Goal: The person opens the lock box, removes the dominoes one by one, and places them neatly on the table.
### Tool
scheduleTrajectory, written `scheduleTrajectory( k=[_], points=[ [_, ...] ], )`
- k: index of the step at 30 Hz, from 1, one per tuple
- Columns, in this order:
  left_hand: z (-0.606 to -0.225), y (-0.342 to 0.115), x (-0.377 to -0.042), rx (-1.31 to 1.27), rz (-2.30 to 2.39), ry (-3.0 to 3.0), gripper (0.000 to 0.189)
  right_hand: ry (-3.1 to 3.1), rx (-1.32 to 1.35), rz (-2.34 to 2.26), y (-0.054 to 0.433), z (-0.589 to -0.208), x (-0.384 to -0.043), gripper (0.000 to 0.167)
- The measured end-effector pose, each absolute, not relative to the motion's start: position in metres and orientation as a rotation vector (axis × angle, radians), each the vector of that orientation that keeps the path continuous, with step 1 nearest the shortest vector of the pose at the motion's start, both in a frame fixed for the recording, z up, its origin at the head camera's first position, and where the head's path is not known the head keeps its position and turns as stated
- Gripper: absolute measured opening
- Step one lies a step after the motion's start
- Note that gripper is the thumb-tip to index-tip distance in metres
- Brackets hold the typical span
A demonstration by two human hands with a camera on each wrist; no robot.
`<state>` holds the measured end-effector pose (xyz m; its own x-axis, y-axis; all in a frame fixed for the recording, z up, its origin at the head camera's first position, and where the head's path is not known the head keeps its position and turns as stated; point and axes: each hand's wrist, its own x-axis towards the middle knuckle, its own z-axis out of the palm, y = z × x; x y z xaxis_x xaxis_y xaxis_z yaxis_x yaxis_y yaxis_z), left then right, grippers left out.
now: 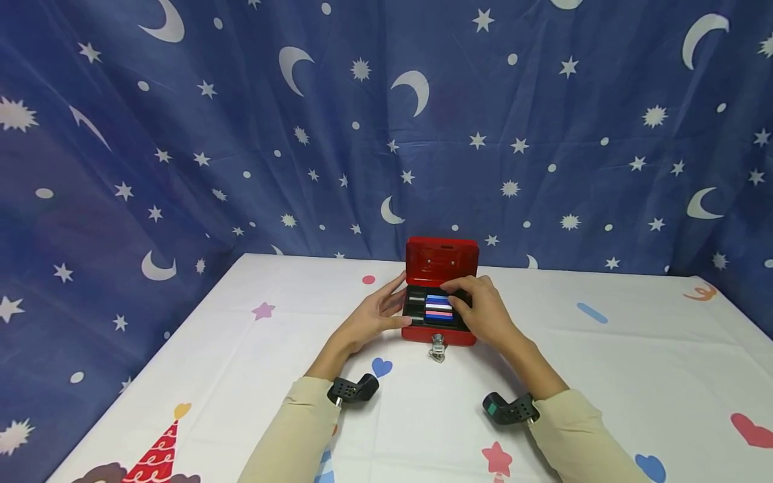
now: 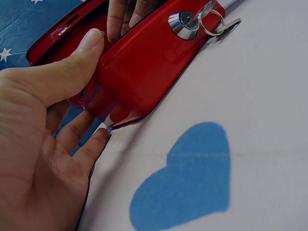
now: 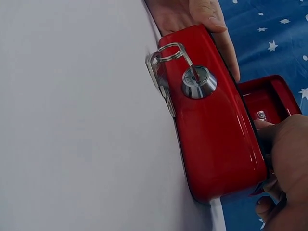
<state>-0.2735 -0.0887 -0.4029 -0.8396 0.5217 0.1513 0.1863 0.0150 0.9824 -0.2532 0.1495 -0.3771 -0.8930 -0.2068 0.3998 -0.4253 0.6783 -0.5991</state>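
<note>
A red metal cash box (image 1: 417, 333) stands with its lid (image 1: 441, 258) raised. My left hand (image 1: 377, 312) holds its left side, thumb at the front rim and fingers spread along the side wall. In the black tray (image 1: 415, 310) lie several thin blue, white and pink strips (image 1: 438, 312), side by side. My right hand (image 1: 483, 305) reaches over the right side, its bent fingers down in the tray beside the strips. I cannot tell whether it pinches anything there. Keys on a ring (image 2: 211, 23) hang from the silver lock (image 3: 198, 82) on the front.
The box rests on a white table cover (image 1: 423, 429) printed with hearts, stars and other shapes. Behind it hangs a blue curtain (image 1: 338, 168) with moons and stars. Both wrists carry black cameras, the left wrist camera (image 1: 353, 389) and the right wrist camera (image 1: 510, 409).
</note>
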Motion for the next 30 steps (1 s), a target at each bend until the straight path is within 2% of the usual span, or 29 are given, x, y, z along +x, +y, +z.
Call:
scheduleTrajectory(
  k=[30],
  points=[
    [-0.4022, -0.0885, -0.2738, 0.721, 1.904, 2.025, 0.089, -2.599, 0.495, 0.946, 0.1454, -0.3808, -0.2533, 0.021]
  ],
)
